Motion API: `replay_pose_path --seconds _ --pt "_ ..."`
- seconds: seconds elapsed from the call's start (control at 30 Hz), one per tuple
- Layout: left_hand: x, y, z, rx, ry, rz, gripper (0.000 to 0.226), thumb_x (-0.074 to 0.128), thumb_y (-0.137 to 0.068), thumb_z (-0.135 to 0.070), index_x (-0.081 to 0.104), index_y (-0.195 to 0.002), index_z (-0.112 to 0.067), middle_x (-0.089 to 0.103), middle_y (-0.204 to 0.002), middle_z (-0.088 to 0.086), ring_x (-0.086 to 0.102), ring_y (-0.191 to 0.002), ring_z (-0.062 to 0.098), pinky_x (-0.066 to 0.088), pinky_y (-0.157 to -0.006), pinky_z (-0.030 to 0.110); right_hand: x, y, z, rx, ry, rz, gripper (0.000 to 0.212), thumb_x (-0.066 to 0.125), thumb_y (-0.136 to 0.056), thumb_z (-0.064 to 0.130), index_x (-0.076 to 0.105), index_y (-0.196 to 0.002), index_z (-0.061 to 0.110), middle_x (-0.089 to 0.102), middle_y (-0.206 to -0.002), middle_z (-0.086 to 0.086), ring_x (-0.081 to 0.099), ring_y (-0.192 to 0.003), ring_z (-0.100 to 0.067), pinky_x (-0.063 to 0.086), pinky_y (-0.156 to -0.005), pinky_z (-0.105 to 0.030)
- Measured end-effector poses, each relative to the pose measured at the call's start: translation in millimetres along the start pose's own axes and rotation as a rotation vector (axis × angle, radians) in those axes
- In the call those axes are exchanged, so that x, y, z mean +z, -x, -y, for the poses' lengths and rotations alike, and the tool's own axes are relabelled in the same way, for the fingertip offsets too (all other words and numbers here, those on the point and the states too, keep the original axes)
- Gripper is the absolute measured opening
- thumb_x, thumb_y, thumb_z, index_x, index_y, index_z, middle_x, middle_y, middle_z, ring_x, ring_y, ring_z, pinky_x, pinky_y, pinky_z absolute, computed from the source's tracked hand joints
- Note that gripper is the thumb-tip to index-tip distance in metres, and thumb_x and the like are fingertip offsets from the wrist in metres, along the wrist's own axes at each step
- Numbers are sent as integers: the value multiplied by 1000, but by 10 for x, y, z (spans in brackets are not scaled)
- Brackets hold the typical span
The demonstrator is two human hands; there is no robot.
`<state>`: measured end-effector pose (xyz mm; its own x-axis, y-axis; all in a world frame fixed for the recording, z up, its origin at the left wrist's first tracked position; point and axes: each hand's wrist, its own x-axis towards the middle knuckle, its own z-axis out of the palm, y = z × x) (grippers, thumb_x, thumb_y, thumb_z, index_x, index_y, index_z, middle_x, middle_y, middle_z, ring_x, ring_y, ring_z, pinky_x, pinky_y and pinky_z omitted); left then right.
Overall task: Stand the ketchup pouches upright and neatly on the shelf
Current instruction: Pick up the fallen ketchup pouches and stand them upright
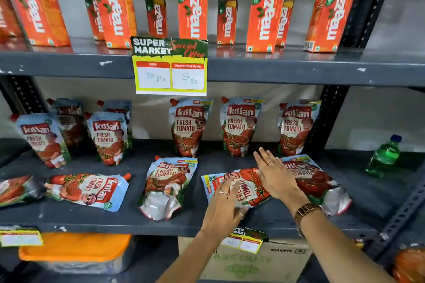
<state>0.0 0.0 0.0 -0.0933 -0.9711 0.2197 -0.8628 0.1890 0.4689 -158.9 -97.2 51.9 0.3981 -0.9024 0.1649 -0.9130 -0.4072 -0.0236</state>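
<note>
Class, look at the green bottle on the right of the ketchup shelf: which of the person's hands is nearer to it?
Right. The right hand lies over flat pouches, left of the green bottle; the left hand is further left.

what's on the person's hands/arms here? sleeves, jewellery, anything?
Both forearms are bare, with no sleeves in view. The left hand wears rings on at least two fingers. The right hand has one ring, and a gold-toned link watch sits on that wrist. No gloves.

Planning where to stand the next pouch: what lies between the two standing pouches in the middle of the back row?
Head view: only bare shelf between the left pouch and the right one.
</note>
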Motion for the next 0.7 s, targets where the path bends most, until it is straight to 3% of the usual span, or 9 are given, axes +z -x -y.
replay_pose_path --seconds 0.13,0.3,0.43,0.5,0.6,0.7 --pt "189 -47 95 66 -112 109 58 39 -90 -48 23 -143 -28 16 -156 -1 17 -142 20 17 -118 37 109 -145 -76 35 74 111 54 29 -98 28 9 -147 19 14 -158 -6 13 -145 -22 11 -118 -41" --pt "216 -112 140 104 -149 38 46 37 -92 -41 40 -136 -27 41 -147 2 34 -135 22 21 -115 38 196 -229 -94 22 157 162 47 32 -96 30 29 -142 21 38 -148 -3 30 -136 -22 12 -118 -45" --pt "169 -166 185 105 -152 62 44 37 -92 -41 43 -134 -29 43 -145 -2 34 -135 18 22 -114 33 131 -282 -87 81 133 201 46 37 -95 32 36 -139 22 45 -143 -5 35 -134 -24 13 -117 -50" --pt "128 -210 210 87 -162 65 41 40 -91 -38 45 -132 -31 43 -145 -5 35 -134 15 23 -113 31 63 -303 -77 125 121 231 44 41 -94 33 41 -136 22 48 -140 -8 39 -131 -26 20 -115 -48" --pt "27 -303 264 -4 -117 53 39 50 -89 -28 51 -128 -33 49 -140 -9 43 -128 18 35 -107 31 -38 -288 -77 190 81 240 40 47 -91 34 52 -127 16 57 -130 -13 50 -121 -29 42 -100 -41" --pt "-90 -421 335 -91 -93 99 43 51 -86 -14 54 -125 -34 51 -139 -10 49 -124 20 44 -99 34 -117 -250 -85 232 58 256 42 55 -86 38 57 -119 11 60 -124 -14 55 -115 -30 46 -94 -38"
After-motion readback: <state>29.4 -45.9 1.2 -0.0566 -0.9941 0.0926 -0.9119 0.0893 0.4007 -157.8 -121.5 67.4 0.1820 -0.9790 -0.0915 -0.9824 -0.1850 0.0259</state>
